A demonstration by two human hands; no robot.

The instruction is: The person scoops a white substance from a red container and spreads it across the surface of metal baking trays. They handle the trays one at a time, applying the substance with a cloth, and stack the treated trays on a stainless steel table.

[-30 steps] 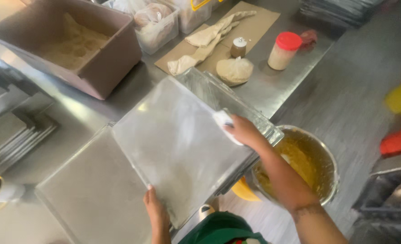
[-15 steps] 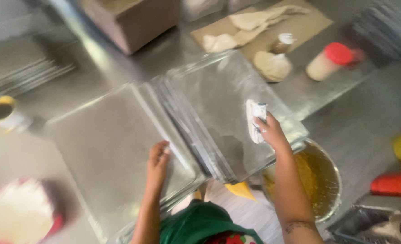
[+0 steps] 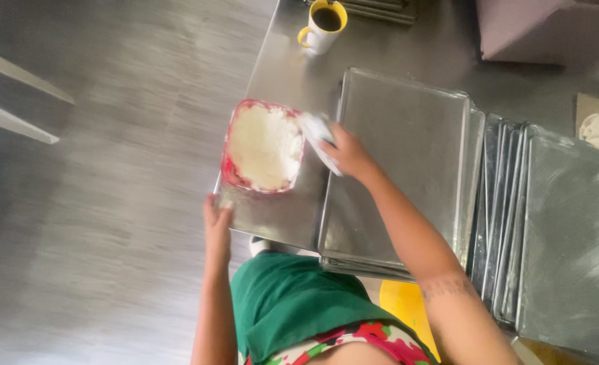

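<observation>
White cloth (image 3: 316,132) gripped by right hand (image 3: 348,152) beside red tub (image 3: 263,145); left hand (image 3: 217,217) flat on table edge (image 3: 272,220).

A tub of white fat (image 3: 264,145) sits near the tabletop (image 3: 292,74) edge, left of a baking tray (image 3: 407,149). A mug (image 3: 324,26) stands behind the tub; stacked trays (image 3: 505,223) lie right of the tray.

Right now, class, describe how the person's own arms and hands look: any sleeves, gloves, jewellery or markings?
Both arms are bare to past the elbow, with no sleeves in view. The left hand and right hand wear no gloves, and no rings or watch show. The right forearm carries a dark band of marking, too blurred to make out.
</observation>
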